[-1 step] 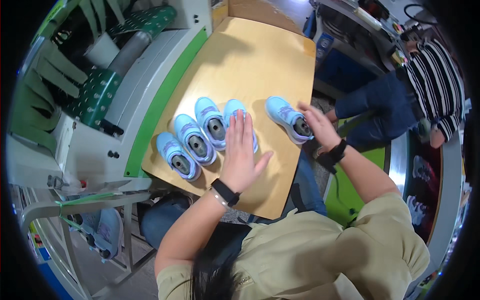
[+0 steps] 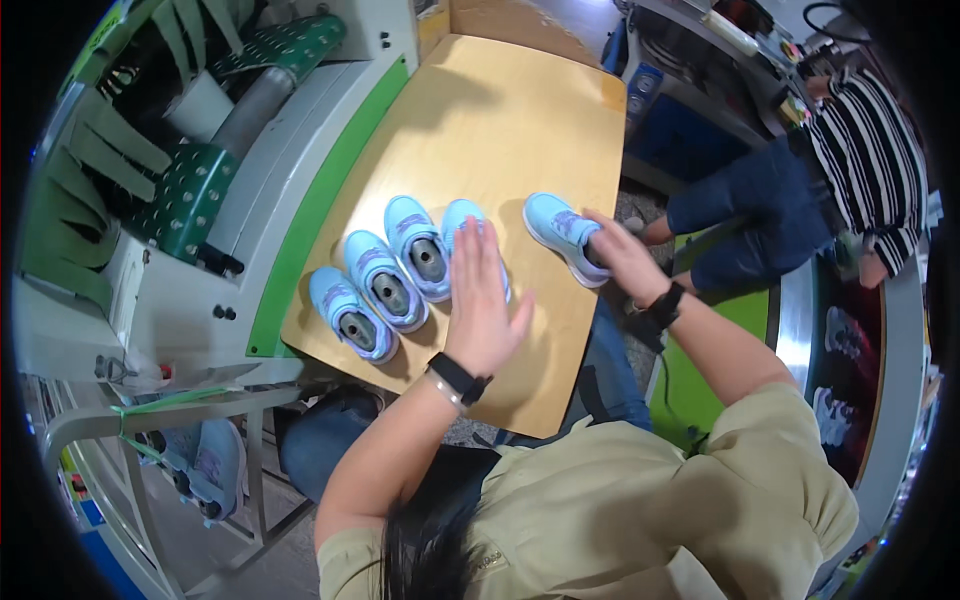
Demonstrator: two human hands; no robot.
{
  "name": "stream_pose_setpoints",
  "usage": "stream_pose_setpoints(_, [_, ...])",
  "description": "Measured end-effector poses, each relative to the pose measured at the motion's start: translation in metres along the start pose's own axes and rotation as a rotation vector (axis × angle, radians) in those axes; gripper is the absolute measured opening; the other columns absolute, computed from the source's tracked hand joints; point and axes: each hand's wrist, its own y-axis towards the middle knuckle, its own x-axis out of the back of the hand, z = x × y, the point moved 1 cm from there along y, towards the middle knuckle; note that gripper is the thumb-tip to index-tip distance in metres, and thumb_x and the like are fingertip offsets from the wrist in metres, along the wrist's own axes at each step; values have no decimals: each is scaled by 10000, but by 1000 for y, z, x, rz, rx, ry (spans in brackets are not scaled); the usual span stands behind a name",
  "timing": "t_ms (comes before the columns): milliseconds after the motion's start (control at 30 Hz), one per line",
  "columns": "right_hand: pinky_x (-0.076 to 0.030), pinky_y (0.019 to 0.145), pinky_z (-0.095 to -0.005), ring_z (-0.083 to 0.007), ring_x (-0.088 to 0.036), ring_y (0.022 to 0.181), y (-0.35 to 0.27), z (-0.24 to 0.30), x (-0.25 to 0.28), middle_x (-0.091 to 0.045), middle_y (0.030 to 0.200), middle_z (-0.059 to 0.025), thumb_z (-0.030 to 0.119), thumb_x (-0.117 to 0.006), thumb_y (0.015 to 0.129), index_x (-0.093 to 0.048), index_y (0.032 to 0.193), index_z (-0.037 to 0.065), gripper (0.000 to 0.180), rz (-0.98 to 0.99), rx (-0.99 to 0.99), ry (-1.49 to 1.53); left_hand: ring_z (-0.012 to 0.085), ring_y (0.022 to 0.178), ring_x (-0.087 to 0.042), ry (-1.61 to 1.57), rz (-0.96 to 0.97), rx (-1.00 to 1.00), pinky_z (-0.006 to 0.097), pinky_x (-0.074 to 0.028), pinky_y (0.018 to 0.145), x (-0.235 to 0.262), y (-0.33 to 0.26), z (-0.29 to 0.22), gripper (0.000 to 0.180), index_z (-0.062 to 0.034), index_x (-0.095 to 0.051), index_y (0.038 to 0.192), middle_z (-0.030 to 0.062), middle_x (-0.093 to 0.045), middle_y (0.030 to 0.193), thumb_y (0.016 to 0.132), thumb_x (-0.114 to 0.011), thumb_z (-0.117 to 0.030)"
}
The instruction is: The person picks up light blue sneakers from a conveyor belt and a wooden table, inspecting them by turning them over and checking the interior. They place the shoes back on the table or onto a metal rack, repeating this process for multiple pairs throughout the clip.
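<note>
Several light-blue shoes with lilac trim stand on a wooden table, with dark grey lasts visible in the openings of three of them. From the left come a first shoe (image 2: 335, 292), a second shoe (image 2: 366, 256) and a third shoe (image 2: 407, 214). My left hand (image 2: 478, 315) is open, its fingers stretched out over another shoe (image 2: 461, 210) and hiding most of it. A separate shoe (image 2: 553, 220) lies farther right, toe pointing away. Over its heel and opening is my right hand (image 2: 632, 262), fingers extended and slightly blurred; whether they press on it I cannot tell.
The wooden table (image 2: 530, 110) has a machine (image 2: 330, 190) with a green edge along its left. Below left, a metal rack (image 2: 255, 440) holds more blue shoes (image 2: 215, 465). At the right a person in a striped shirt (image 2: 865, 150) stands near a green surface (image 2: 715, 390).
My right hand has moved left over the heel of the separate shoe and now covers its last. My left hand has hardly moved.
</note>
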Motion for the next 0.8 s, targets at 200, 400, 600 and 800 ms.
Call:
stream_pose_setpoints(200, [-403, 1127, -376, -296, -504, 1361, -22, -13, -16, -487, 1452, -216, 144, -800, 818, -264, 1510, 60, 879, -62, 169, -119, 472, 1459, -275, -4, -212, 203, 523, -212, 1214, -54, 8, 3, 857, 65, -168, 1569, 322, -289, 1557, 843, -610, -50])
stream_pose_setpoints(400, [-386, 1129, -355, -245, -474, 1355, -23, -7, -28, -464, 1434, -152, 79, -798, 802, -301, 1499, 79, 856, -90, 250, -271, 418, 1410, -378, -132, -173, 249, 475, -301, 1181, -52, 2, -3, 857, -11, -297, 1548, 267, -388, 1505, 791, -695, -62])
stream_pose_setpoints(600, [-504, 996, -348, -226, -618, 1161, 19, 40, -30, -582, 1278, -173, 91, -778, 826, -341, 1440, 66, 754, -116, 163, 39, 226, 1225, -573, -1173, -207, 672, 341, -467, 1044, 50, 33, -10, 833, 9, -381, 1511, 133, -567, 1338, 765, -751, 21])
stream_pose_setpoints(800, [-537, 934, -344, -219, -631, 1116, 166, 198, -90, -578, 1265, -154, 188, -792, 872, -379, 1434, 77, 706, 15, 700, 84, 244, 1326, -463, -369, -800, 253, 364, -367, 1130, 235, 94, 11, 822, 3, -285, 1549, 172, -433, 1469, 856, -723, -49])
